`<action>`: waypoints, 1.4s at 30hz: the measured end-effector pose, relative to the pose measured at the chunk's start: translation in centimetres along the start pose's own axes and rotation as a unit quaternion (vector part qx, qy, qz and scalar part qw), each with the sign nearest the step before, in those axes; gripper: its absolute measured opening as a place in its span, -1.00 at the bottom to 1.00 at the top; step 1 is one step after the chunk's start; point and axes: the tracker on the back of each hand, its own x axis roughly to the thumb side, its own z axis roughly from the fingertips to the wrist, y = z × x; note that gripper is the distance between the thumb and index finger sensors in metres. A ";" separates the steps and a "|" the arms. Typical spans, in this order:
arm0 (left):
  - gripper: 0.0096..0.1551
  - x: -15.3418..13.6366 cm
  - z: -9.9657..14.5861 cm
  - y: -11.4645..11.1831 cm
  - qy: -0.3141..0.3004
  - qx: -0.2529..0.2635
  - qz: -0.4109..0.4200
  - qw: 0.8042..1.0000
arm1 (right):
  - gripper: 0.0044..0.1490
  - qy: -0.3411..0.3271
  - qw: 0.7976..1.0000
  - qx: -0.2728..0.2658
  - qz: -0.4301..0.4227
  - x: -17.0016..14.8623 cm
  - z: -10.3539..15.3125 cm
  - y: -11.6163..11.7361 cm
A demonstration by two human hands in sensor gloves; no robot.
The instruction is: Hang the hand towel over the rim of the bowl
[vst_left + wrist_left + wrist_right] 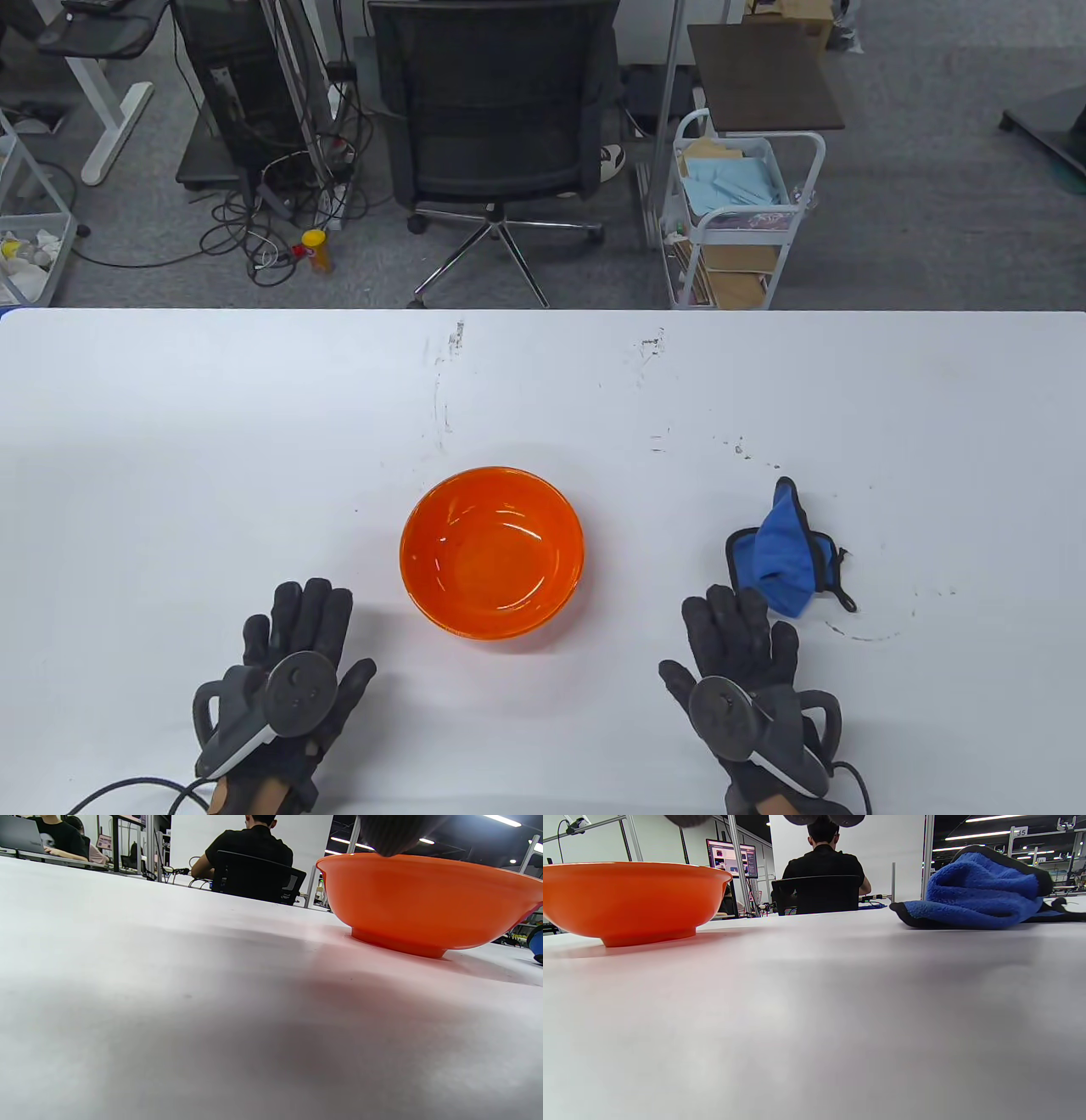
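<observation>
Nearest the table's front edge, both gloved hands lie palm down on the white table (170,441), fingers stretched forward and spread, neither gripping anything. Left hand (293,671) sits toward the left, with its disc-shaped tracker (299,692) strapped on the back and a black cable (127,794) trailing off behind the wrist. Right hand (747,671) sits toward the right, tracker (721,705) likewise on top; its fingertips reach close to the near edge of the towel, and whether they touch it cannot be told from above.

Next out, the orange bowl (493,550) stands upright between the two hands and a little farther forward, apart from both. It holds nothing. In the left wrist view its foot rests flat on the table (169,1005), bowl (424,899) filling the upper right; one dark fingertip (394,834) hangs in at the top edge.

To the right of the bowl, well apart from it, the blue hand towel (780,556) with black edging lies bunched in a heap on the table, a black loop (844,586) trailing at its right side. The right wrist view shows towel (984,891) and bowl (628,895) on the table (814,1018) with bare surface between them.

Beyond the far edge: a black office chair (496,110), a white trolley (738,212) holding papers, and tangled floor cables (280,212).
</observation>
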 end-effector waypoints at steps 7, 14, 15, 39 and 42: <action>-0.06 0.0 0.0 -0.1 -0.003 -0.001 0.001 1.000 | -0.05 -0.005 1.000 0.007 -0.011 0.0 0.1 -0.5; -0.06 0.1 0.0 0.1 0.000 0.003 0.004 1.000 | -0.02 0.029 0.996 -0.077 -0.018 -1.0 1.1 -4.0; -0.06 0.2 0.0 0.2 -0.001 0.004 0.002 1.000 | -0.01 0.041 0.995 -0.087 -0.013 -1.3 1.1 -4.5; -0.07 0.3 0.1 0.1 -0.014 -0.009 -0.002 1.000 | -0.01 0.315 0.944 0.033 0.087 -10.3 -14.8 -1.9; -0.06 0.3 0.1 0.1 -0.013 -0.010 0.000 1.000 | -0.03 0.346 0.934 0.050 0.075 -11.6 -15.2 -1.5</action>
